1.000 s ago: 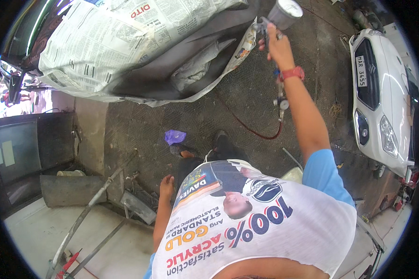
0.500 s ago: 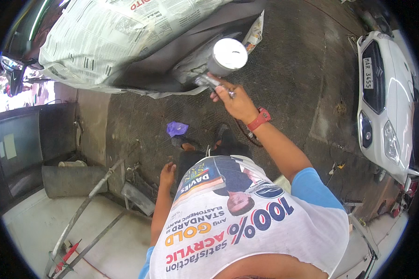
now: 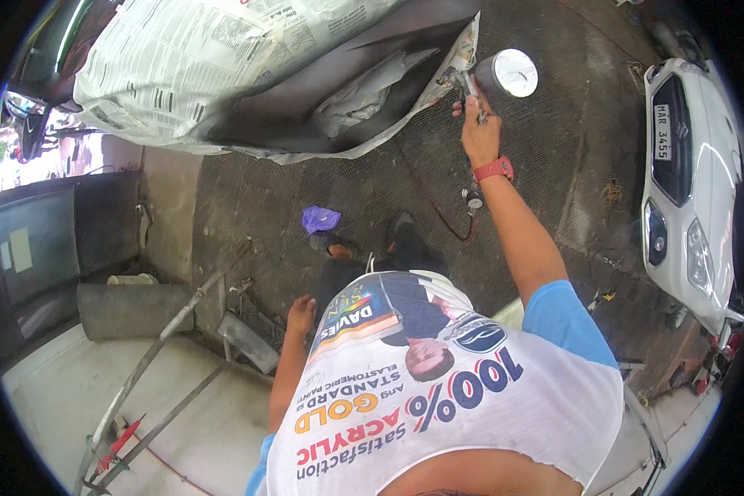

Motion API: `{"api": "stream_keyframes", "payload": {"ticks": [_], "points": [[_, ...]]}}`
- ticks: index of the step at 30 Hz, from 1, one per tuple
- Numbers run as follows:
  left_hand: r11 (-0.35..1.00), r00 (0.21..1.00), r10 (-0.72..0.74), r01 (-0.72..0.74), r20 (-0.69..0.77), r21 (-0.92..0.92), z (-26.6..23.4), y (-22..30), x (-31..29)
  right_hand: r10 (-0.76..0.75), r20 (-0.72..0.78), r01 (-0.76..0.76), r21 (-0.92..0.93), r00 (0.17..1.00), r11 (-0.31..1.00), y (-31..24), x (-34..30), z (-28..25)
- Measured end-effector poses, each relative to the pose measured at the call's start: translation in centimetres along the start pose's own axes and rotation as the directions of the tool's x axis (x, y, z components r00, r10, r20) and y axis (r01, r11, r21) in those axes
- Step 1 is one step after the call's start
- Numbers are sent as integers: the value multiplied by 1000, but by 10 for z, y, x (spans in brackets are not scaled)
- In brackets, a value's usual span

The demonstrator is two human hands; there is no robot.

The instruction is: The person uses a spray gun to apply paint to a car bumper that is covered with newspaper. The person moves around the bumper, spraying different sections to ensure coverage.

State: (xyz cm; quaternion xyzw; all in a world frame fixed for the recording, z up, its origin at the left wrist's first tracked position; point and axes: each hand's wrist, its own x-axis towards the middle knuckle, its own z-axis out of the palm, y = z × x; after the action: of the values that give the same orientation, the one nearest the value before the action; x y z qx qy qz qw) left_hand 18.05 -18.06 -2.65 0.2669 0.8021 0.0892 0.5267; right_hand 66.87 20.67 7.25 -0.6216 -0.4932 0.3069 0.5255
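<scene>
My right hand (image 3: pixel 481 132), with a red watch on its wrist, is wrapped round a metal spray gun (image 3: pixel 469 86). The gun's round cup (image 3: pixel 516 73), with a white lid, points up beside the right edge of a newspaper-masked surface (image 3: pixel 240 66). Inside the paper border lies a dark grey, sprayed-looking area (image 3: pixel 293 112) with a paler crumpled patch (image 3: pixel 364 95). From under the gun hangs a hose (image 3: pixel 438 213) with a small round gauge (image 3: pixel 472 198). Low at my side, my left hand (image 3: pixel 302 314) has its fingers loosely curled, with nothing visible in them.
A white car (image 3: pixel 693 190) stands at the right. On the dark floor a purple plastic bag (image 3: pixel 320 219) lies by my feet. At the left are metal poles (image 3: pixel 153 360), a curved grey panel (image 3: pixel 132 312) and a red tool-like item (image 3: pixel 120 442).
My right hand has swung the spray gun right, from in front of the grey area to beyond the paper's right edge. The hose and gauge now show. My left hand stays low.
</scene>
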Motion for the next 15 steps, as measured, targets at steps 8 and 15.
{"api": "stream_keyframes", "payload": {"ticks": [8, 15], "points": [[974, 988, 152, -144, -31, 173, 3, 26, 11, -235, 307, 223, 76, 922, 972, 9, -103, 63], [955, 985, 169, -154, -36, 252, 4, 42, 19, -161, 552, 43, 221, 818, 974, -32, -127, 96]]}}
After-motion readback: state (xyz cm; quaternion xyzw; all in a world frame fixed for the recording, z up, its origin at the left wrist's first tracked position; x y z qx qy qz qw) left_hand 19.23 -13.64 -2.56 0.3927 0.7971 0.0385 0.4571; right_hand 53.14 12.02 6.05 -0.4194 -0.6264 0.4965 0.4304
